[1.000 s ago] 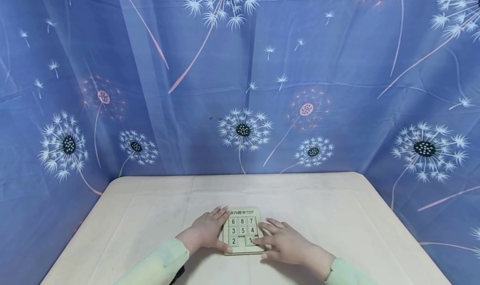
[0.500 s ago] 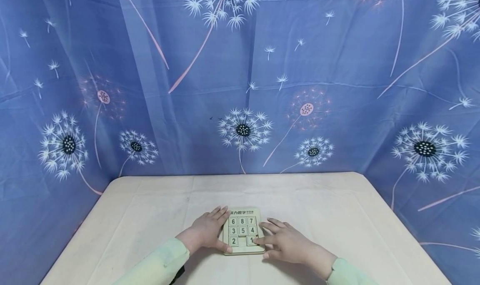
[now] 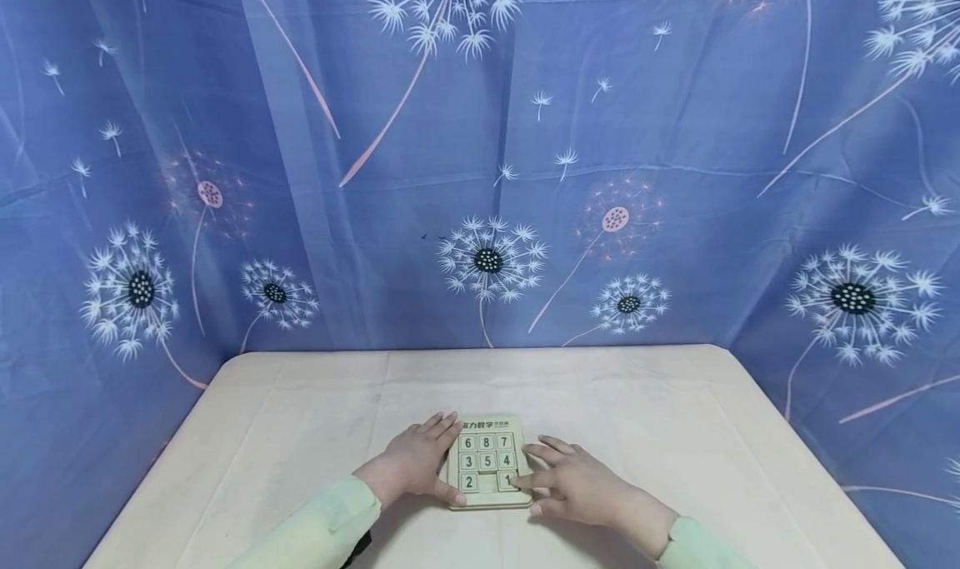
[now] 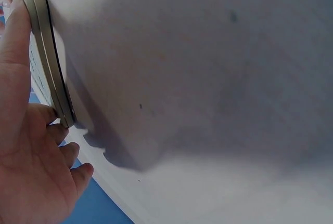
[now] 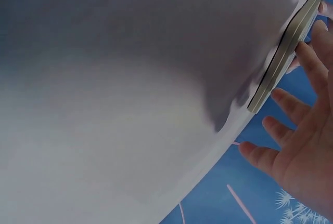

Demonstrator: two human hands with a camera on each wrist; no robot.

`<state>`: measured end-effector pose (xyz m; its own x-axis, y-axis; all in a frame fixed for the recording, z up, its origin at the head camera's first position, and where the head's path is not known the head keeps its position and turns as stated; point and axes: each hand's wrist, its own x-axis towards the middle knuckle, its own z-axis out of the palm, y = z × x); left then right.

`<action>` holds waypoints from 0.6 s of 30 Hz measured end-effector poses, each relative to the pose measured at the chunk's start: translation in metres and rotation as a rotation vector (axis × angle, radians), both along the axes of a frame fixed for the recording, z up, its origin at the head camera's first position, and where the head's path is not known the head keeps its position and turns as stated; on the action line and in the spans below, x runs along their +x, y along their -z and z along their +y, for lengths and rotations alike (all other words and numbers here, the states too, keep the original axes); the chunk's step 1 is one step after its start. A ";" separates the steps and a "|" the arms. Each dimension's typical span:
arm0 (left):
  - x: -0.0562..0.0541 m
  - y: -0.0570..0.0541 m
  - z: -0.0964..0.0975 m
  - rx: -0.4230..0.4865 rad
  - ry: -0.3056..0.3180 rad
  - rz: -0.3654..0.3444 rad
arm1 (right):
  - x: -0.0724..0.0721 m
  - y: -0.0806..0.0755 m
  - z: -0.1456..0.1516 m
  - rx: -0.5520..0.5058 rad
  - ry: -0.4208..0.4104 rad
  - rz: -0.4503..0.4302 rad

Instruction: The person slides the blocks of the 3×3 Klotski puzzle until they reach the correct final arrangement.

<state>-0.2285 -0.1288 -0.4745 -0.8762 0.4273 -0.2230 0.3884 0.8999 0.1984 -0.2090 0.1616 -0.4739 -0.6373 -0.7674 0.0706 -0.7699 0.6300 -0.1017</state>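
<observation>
A pale sliding number puzzle (image 3: 489,500) lies flat on the table, its tiles reading 6 8 7, 3 5 4, then 2 and 1 with a gap between them. My left hand (image 3: 415,461) holds its left side, thumb at the near corner and fingers at the far end. The left wrist view shows the thumb on top of the puzzle's edge (image 4: 49,57). A finger of my right hand (image 3: 577,486) rests on the 1 tile (image 3: 503,486) at the lower right. Its other fingers are spread beside the right edge, seen also along the puzzle's side (image 5: 283,55) in the right wrist view.
A cream cloth covers the table (image 3: 315,386). Blue curtains (image 3: 360,244) with dandelion prints rise behind it and at both sides. Light green sleeves (image 3: 322,523) cover both forearms.
The 1 tile has slid slightly right, up to the frame's right side, widening the gap beside the 2. My right hand has shifted right with it; the left hand keeps its place.
</observation>
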 end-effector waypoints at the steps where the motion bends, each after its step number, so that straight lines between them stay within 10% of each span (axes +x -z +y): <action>1: 0.000 0.000 0.000 -0.002 -0.002 0.000 | 0.000 0.000 0.000 -0.002 0.003 -0.006; 18: 0.000 0.000 0.000 -0.012 0.007 0.012 | 0.001 -0.003 0.002 -0.003 0.018 -0.029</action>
<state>-0.2282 -0.1285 -0.4745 -0.8759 0.4304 -0.2181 0.3965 0.8996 0.1830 -0.2081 0.1636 -0.4709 -0.6531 -0.7554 0.0543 -0.7549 0.6436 -0.1260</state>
